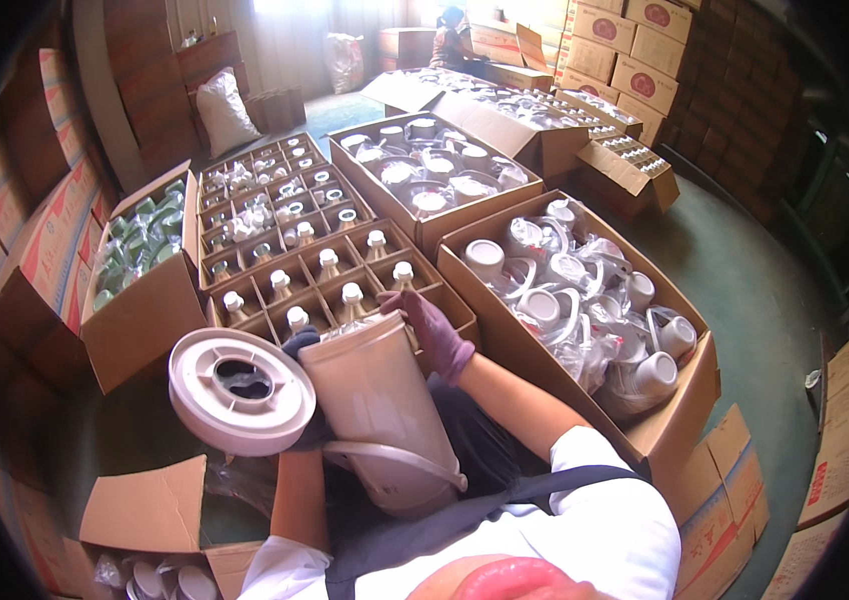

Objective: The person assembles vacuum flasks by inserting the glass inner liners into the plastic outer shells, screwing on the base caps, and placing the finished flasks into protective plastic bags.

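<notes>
A pale beige plastic jug body [373,400], like a thermos casing, leans in front of me with its wide end away from me. Its curved handle [395,462] hangs at the near end. My left hand [318,430], in a dark glove, is closed on a round whitish plastic part [280,425] with a central hole, left of the jug body. Much of that hand is hidden behind the part and the body. My right hand [440,338], in a purple glove, is closed at the far rim of the jug body. Clear plastic film [355,328] shows at that rim.
Ahead stands a divided carton [400,335] of bottles with white caps. To the right is a carton [635,425] of bagged pale jugs, to the left one [150,325] of green-tinged wrapped pieces. An opened carton [145,505] lies near left. A person [453,40] is far back.
</notes>
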A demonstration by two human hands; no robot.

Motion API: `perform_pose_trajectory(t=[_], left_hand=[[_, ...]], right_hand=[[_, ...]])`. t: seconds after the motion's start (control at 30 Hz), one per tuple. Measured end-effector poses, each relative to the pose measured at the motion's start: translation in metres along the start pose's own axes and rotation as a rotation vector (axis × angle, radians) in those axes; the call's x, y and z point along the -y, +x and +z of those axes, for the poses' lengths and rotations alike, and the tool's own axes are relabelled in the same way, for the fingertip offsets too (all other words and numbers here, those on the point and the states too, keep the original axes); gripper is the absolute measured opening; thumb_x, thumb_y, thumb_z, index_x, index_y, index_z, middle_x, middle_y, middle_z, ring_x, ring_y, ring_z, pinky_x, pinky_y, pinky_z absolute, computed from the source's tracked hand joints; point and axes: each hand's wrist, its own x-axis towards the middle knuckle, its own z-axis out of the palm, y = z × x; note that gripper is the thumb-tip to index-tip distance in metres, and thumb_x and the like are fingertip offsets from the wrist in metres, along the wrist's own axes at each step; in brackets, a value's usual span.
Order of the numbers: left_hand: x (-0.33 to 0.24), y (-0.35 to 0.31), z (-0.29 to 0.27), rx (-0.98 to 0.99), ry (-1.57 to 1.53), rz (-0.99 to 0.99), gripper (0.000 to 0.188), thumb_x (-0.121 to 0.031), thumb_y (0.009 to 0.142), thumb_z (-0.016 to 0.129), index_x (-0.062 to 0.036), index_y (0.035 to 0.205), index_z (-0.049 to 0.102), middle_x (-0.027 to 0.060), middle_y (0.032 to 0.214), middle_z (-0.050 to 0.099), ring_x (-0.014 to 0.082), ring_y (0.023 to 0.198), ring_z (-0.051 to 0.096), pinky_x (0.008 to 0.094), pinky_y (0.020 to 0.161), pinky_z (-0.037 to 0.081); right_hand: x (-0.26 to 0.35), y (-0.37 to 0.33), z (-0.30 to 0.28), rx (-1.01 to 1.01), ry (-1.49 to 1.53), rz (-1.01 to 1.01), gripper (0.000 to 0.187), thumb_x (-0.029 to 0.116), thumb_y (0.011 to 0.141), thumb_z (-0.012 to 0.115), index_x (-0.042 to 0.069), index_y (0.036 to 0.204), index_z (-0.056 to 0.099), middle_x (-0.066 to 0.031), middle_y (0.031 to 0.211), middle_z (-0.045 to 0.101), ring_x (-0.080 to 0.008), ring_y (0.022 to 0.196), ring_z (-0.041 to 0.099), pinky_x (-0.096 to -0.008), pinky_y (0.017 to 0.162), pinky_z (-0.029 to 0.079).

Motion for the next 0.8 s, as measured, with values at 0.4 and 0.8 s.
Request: perform_pose_trajectory(t=[0.4,0.8], left_hand=[[0.013,0.004,-0.021,0.109,0.081,0.013,0.040,-0.018,0.097,0.052,-0.0002,0.132,0.048,0.0170,0.136,0.050,0.0296,0.126,0.048,0.0446,0.108,0.038],[-0.013,0.031,-0.034,0.046,-0.279,-0.178,0.050,-0.023,0.094,0.052,0.0033,0.136,0.044,0.0191,0.136,0.051,0.0308,0.128,0.047,0.0435,0.110,0.034]], right_hand=[[0.120,0.125,0.053,1.170,-0.841,0.681,0.066,0.058,0.082,0.063,0.006,0.123,0.060,-0.0112,0.114,0.064,-0.0226,0.105,0.059,-0.0331,0.090,0.046],[0.072,0.137,0.024,1.472,-0.340,0.422,0.067,-0.003,0.076,0.065,0.011,0.138,0.046,-0.0066,0.134,0.051,-0.0181,0.124,0.045,-0.0309,0.104,0.037]])
